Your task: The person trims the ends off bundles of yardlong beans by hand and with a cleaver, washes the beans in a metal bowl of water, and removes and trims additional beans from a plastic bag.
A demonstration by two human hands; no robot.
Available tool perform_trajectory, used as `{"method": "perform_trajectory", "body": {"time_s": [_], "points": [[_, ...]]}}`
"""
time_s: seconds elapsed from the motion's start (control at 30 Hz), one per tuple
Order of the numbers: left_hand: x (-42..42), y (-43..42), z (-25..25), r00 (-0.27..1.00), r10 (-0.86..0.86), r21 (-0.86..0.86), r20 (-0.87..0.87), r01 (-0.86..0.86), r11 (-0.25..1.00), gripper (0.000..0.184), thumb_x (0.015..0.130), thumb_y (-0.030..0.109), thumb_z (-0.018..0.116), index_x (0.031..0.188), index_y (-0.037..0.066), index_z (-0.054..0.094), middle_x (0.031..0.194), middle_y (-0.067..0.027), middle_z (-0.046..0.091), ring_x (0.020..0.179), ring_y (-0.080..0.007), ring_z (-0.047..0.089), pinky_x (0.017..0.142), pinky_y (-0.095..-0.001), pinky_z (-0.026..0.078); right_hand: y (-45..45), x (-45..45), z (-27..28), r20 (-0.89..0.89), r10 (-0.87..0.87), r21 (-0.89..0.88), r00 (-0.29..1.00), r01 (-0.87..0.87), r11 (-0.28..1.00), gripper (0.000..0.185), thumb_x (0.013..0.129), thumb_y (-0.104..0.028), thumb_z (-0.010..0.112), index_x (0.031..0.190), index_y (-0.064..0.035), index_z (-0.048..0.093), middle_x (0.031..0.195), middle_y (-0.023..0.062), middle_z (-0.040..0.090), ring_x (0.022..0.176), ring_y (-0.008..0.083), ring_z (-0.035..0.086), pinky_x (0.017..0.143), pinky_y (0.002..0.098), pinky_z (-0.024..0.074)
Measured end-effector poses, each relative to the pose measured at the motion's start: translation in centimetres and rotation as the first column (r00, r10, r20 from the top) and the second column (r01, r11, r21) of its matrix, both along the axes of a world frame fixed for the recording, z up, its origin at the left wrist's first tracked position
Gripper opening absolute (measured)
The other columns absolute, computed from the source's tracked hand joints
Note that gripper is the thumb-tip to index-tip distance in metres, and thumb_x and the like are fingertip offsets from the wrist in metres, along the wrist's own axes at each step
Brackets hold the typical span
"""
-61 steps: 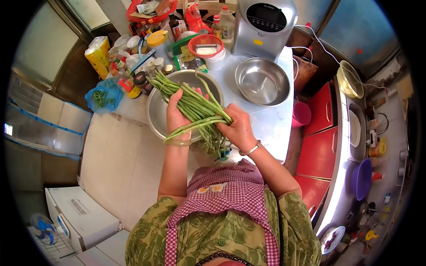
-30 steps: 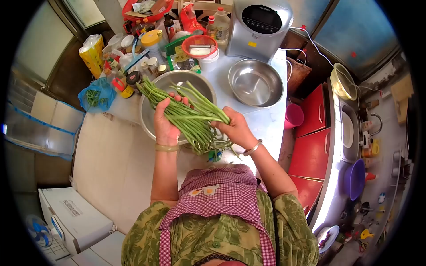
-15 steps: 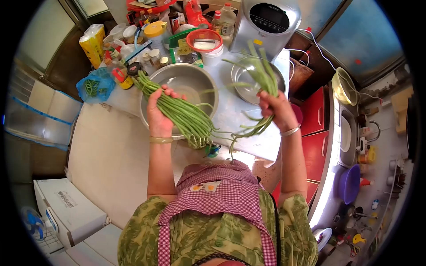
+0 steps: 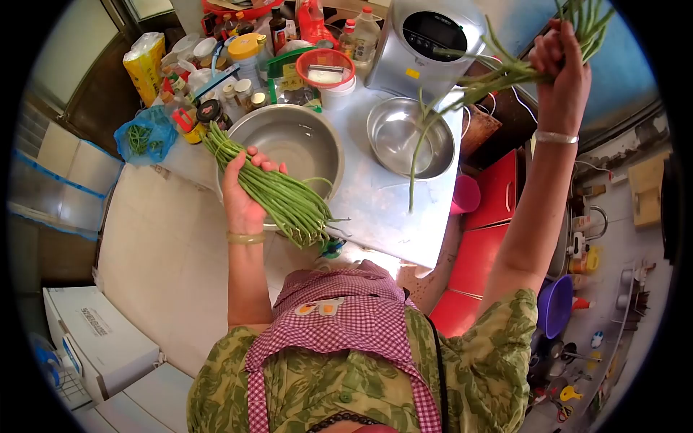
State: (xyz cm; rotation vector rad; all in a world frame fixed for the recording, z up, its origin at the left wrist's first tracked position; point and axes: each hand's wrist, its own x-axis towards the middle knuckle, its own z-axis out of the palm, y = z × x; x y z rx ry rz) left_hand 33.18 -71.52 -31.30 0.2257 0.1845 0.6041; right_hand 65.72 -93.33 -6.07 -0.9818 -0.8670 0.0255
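- So the big bunch of green beans [image 4: 278, 195] is sitting in this person's left hand [image 4: 244, 191], tilting across the near-left edge of a grey basin [image 4: 314, 137]. Can't tell from here whether it's touching the rim.
- Left fingers are wrapping right around the bunch, with the tips showing on the far side.
- The right hand [image 4: 556, 61] is going way up high and well out to the side, fingers curling tight around a smaller handful of long beans [image 4: 590, 25].
- Some of those are trailing down to the left, one long strand dangling in front of a shiny metal bowl [image 4: 393, 141].
- Basin and bowl are both resting on the worktop [image 4: 382, 220], near each other but not touching.
- Behind them a red strainer [image 4: 306, 68] is perching on a white tub [image 4: 338, 98], and a silver appliance [image 4: 422, 54] is standing just beyond the bowl.
- Off left, a blue plastic bag [image 4: 168, 133] is holding more greens, just beside some jars [image 4: 213, 114].
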Motion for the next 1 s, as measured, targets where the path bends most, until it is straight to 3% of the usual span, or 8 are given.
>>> {"method": "perform_trajectory", "body": {"time_s": [0.3,0.47,0.53,0.63,0.7,0.77,0.93,1.0], "points": [[-0.9,-0.8,1.0,0.998,-0.003,-0.019,0.070,0.004,1.000,0.020,0.088,0.025,0.064,0.099,0.013,0.052,0.080,0.0048,0.054,0.081,-0.0116,0.057,0.098,-0.0401,0.043,4.8,9.8,-18.5,0.290,-0.208,-0.534,0.934,0.339,0.775,0.027,0.090,-0.031,0.068,0.090,-0.0043,0.067,0.063,-0.0025,0.056,0.054,0.0047,0.050,0.048,0.0222,0.0396],[-1.1,-1.0,1.3,0.985,-0.030,-0.032,0.169,0.036,0.999,0.025,0.087,0.027,0.064,0.103,0.013,0.052,0.081,0.0036,0.055,0.083,-0.0149,0.060,0.099,-0.0412,0.043,2.6,14.6,-40.5,0.624,0.199,-0.781,0.756,0.604,0.155,0.058,0.072,-0.035,0.076,0.118,-0.0045,0.059,0.109,0.0180,0.065,0.100,0.0356,0.061,0.085,0.0416,0.0488],[-1.2,-1.1,1.5,0.985,-0.021,-0.020,0.170,0.024,1.000,0.026,0.086,0.027,0.065,0.103,0.013,0.052,0.082,0.0032,0.056,0.085,-0.0152,0.060,0.100,-0.0415,0.043,2.7,8.9,-35.7,0.475,0.401,-0.756,0.784,0.596,-0.269,0.064,0.074,-0.036,0.074,0.126,-0.0029,0.055,0.126,0.0208,0.058,0.117,0.0374,0.054,0.098,0.0418,0.0452],[-1.0,-1.2,1.9,0.984,-0.046,0.030,0.171,0.042,0.999,0.026,0.086,0.027,0.064,0.104,0.014,0.050,0.082,0.0043,0.056,0.086,-0.0131,0.061,0.101,-0.0415,0.041,4.3,6.6,-35.4,0.618,0.279,-0.786,0.735,0.590,0.186,0.065,0.080,-0.036,0.072,0.132,-0.0034,0.052,0.130,0.0189,0.056,0.119,0.0341,0.055,0.102,0.0403,0.0435],[-0.4,-1.5,2.2,0.983,-0.078,0.052,0.167,0.071,0.996,0.026,0.086,0.026,0.064,0.103,0.014,0.048,0.083,0.0050,0.055,0.086,-0.0116,0.060,0.103,-0.0418,0.041,6.1,-0.9,-28.0,-0.074,0.346,-0.911,0.935,-0.205,0.358,0.062,0.083,-0.041,0.069,0.131,-0.0049,0.054,0.129,0.0184,0.057,0.124,0.0305,0.052,0.104,0.0396,0.0402],[0.8,-1.8,2.5,0.980,-0.112,0.062,0.164,0.103,0.993,0.026,0.085,0.027,0.064,0.101,0.014,0.048,0.083,0.0051,0.055,0.085,-0.0108,0.060,0.104,-0.0426,0.041,7.5,-7.0,-26.0,-0.106,0.694,-0.651,0.713,-0.577,0.493,0.058,0.086,-0.037,0.068,0.130,-0.0023,0.054,0.128,0.0172,0.057,0.122,0.0245,0.052,0.104,0.0365,0.0406],[2.7,-1.7,4.3,0.998,-0.061,0.150,0.020,0.057,0.987,0.047,0.089,0.034,0.063,0.123,0.004,0.048,0.109,-0.0120,0.062,0.106,-0.0285,0.061,0.106,-0.0508,0.039,7.6,-15.1,-25.1,-0.395,0.768,-0.600,0.504,-0.774,0.200,0.042,0.091,-0.027,0.063,0.123,-0.0010,0.054,0.106,0.0118,0.066,0.098,0.0227,0.063,0.086,0.0346,0.0481],[2.1,-1.2,3.6,0.993,-0.095,0.197,-0.065,0.106,0.975,0.058,0.092,0.035,0.061,0.135,0.001,0.042,0.129,-0.0232,0.054,0.119,-0.0361,0.055,0.105,-0.0518,0.041,7.2,-15.7,-24.2,-0.248,0.671,-0.641,0.698,-0.638,0.427,0.039,0.092,-0.028,0.063,0.118,-0.0008,0.055,0.099,0.0090,0.067,0.090,0.0198,0.063,0.081,0.0337,0.0483]]}}
